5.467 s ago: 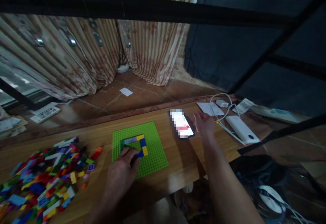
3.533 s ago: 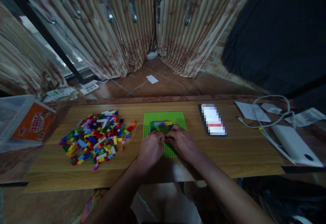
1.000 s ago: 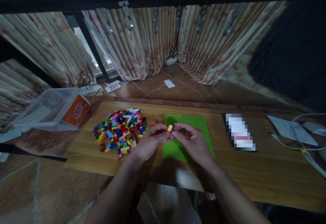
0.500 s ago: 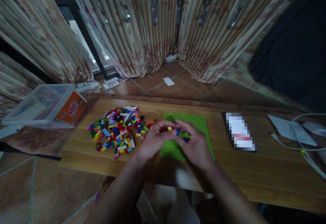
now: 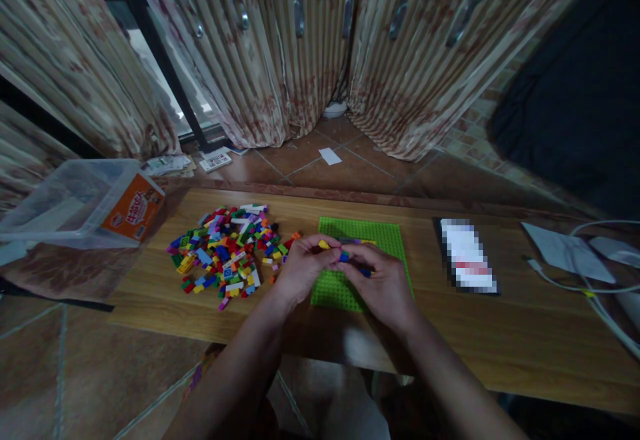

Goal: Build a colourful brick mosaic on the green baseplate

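Over the green studded baseplate (image 5: 333, 297), my left hand (image 5: 304, 270) and my right hand (image 5: 384, 280) meet fingertip to fingertip. Pinched between them is a small blue toy brick (image 5: 344, 256), with other colours partly hidden by the fingers. A yellow brick (image 5: 324, 245) sticks out at my left fingertips. Under my right hand's fingers shows another blue brick (image 5: 367, 272); whether it is held or lies on the plate I cannot tell. Just beyond the right knuckles, a row of coloured bricks (image 5: 357, 241) is partly covered by the hand.
A loose pile of mixed toy bricks (image 5: 227, 253) lies left of the baseplate on the wooden table (image 5: 450, 340). At the far left stands a clear plastic box (image 5: 65, 227) with an orange label. To the right are a phone (image 5: 467, 257), white paper (image 5: 565, 250) and white cables (image 5: 597, 300).
My fingertips have drawn closer together around the blue brick, and the yellow brick has shifted left and up. More of the bricks beyond my right hand shows. The view has tilted slightly.
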Available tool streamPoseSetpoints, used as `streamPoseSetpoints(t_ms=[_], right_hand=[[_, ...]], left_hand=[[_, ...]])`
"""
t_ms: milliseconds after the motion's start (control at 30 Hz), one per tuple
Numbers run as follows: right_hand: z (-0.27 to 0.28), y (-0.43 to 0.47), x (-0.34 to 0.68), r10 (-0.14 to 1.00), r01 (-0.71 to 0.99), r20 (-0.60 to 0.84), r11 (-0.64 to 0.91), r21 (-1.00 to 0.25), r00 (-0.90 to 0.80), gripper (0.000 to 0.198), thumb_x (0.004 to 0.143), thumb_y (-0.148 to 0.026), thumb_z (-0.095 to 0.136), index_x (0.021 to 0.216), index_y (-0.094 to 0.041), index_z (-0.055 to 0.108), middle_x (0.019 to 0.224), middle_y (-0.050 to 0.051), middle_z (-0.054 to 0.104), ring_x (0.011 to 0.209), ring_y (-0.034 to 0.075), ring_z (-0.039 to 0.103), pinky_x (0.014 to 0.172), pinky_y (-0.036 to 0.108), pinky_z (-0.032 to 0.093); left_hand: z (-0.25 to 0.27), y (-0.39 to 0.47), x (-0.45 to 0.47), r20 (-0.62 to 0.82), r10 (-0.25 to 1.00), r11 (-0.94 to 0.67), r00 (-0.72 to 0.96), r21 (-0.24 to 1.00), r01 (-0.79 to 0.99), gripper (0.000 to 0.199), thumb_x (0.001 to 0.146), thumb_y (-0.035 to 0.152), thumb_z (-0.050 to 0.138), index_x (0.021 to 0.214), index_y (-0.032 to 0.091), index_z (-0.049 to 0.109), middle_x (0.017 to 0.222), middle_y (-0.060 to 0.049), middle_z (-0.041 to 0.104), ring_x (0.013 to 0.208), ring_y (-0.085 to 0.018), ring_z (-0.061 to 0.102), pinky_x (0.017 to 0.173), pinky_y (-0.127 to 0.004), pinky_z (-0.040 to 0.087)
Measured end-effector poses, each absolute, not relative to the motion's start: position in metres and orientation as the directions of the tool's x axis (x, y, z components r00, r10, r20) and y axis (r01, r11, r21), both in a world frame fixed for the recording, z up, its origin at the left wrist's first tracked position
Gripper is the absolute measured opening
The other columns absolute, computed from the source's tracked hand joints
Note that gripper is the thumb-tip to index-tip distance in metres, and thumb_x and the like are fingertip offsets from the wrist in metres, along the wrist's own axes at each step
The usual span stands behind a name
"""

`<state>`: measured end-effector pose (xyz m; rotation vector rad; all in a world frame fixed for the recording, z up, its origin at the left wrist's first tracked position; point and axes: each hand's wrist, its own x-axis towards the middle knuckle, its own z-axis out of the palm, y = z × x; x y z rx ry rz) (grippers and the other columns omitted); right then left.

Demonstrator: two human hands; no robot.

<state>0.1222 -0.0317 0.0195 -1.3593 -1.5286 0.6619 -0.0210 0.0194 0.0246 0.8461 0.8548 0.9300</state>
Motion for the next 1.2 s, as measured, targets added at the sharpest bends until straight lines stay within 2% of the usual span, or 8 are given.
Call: streamPoseSetpoints(t_ms=[233, 433, 533, 667, 733, 833, 1000, 1200], right_hand=[[0.015, -0.032, 0.127, 0.981, 0.247, 0.192, 0.176, -0.953, 0.038, 0.02, 0.083, -0.026, 0.07, 0.103, -0.022, 0.072, 0.092, 0.003, 0.074, 0.079, 0.016, 0.069, 0.077, 0.032, 0.056], [0.014, -0.031, 0.123, 0.987, 0.099, 0.156, 0.151, -0.984, 0.045, 0.02, 0.079, -0.027, 0.074, 0.098, -0.023, 0.072, 0.084, -0.001, 0.072, 0.075, 0.013, 0.066, 0.071, 0.027, 0.054], [0.012, -0.027, 0.117, 0.983, 0.16, 0.166, 0.152, -0.975, 0.076, 0.02, 0.079, -0.023, 0.072, 0.099, -0.022, 0.071, 0.082, -0.001, 0.07, 0.073, 0.013, 0.065, 0.07, 0.027, 0.053], [0.011, -0.022, 0.101, 0.969, 0.435, 0.236, 0.185, -0.881, 0.065, 0.02, 0.079, -0.014, 0.067, 0.098, -0.02, 0.071, 0.082, 0.001, 0.067, 0.072, 0.013, 0.062, 0.071, 0.028, 0.051], [0.01, -0.021, 0.089, 0.969, 0.547, 0.246, 0.21, -0.811, -0.006, 0.021, 0.079, -0.01, 0.067, 0.098, -0.019, 0.07, 0.084, 0.002, 0.066, 0.075, 0.014, 0.062, 0.074, 0.029, 0.05], [0.006, -0.018, 0.068, 0.97, 0.632, 0.204, 0.24, -0.737, -0.13, 0.023, 0.08, -0.008, 0.065, 0.1, -0.019, 0.068, 0.09, 0.004, 0.066, 0.084, 0.017, 0.062, 0.081, 0.031, 0.05], [0.002, -0.009, 0.046, 0.963, 0.705, 0.146, 0.265, -0.658, -0.226, 0.025, 0.085, -0.007, 0.054, 0.105, -0.016, 0.066, 0.102, 0.009, 0.065, 0.096, 0.02, 0.062, 0.09, 0.033, 0.049], [0.003, 0.002, 0.033, 0.97, 0.717, 0.154, 0.241, -0.654, -0.186, 0.033, 0.085, -0.004, 0.048, 0.111, -0.018, 0.064, 0.108, 0.01, 0.065, 0.105, 0.021, 0.06, 0.093, 0.034, 0.05]], left_hand=[[0.028, 0.024, -0.025, -0.301, 0.874, 0.425, 0.381, 0.853, -0.301, 0.032, 0.048, 0.027, 0.09, 0.069, 0.011, 0.071, 0.063, -0.001, 0.068, 0.056, -0.011, 0.061, 0.061, -0.026, 0.053], [0.032, 0.026, -0.032, -0.318, 0.853, 0.439, 0.413, 0.865, -0.241, 0.029, 0.052, 0.029, 0.088, 0.072, 0.013, 0.073, 0.065, -0.001, 0.069, 0.059, -0.011, 0.063, 0.064, -0.026, 0.054], [0.036, 0.034, -0.043, -0.294, 0.89, 0.362, 0.35, 0.92, -0.148, 0.027, 0.056, 0.03, 0.084, 0.073, 0.013, 0.073, 0.066, -0.002, 0.069, 0.062, -0.012, 0.063, 0.063, -0.023, 0.052], [0.038, 0.052, -0.073, -0.162, 0.974, 0.14, 0.161, 0.981, 0.138, 0.029, 0.063, 0.035, 0.076, 0.08, 0.013, 0.073, 0.066, -0.003, 0.069, 0.061, -0.014, 0.061, 0.059, -0.024, 0.048], [0.04, 0.059, -0.091, -0.054, 0.993, 0.009, 0.101, 0.913, 0.408, 0.031, 0.065, 0.038, 0.071, 0.082, 0.012, 0.074, 0.065, -0.004, 0.068, 0.061, -0.016, 0.059, 0.057, -0.025, 0.045], [0.042, 0.063, -0.113, 0.02, 0.993, -0.1, 0.118, 0.683, 0.724, 0.028, 0.071, 0.036, 0.062, 0.082, 0.013, 0.075, 0.057, -0.002, 0.064, 0.058, -0.016, 0.057, 0.057, -0.025, 0.041], [0.043, 0.06, -0.123, -0.013, 0.964, -0.22, 0.265, 0.521, 0.825, 0.028, 0.076, 0.03, 0.053, 0.085, 0.018, 0.077, 0.068, -0.004, 0.072, 0.067, -0.019, 0.065, 0.064, -0.025, 0.044], [0.043, 0.057, -0.124, -0.099, 0.958, -0.21, 0.269, 0.397, 0.893, 0.031, 0.076, 0.021, 0.051, 0.09, 0.021, 0.078, 0.081, -0.009, 0.077, 0.079, -0.025, 0.069, 0.073, -0.029, 0.047]])
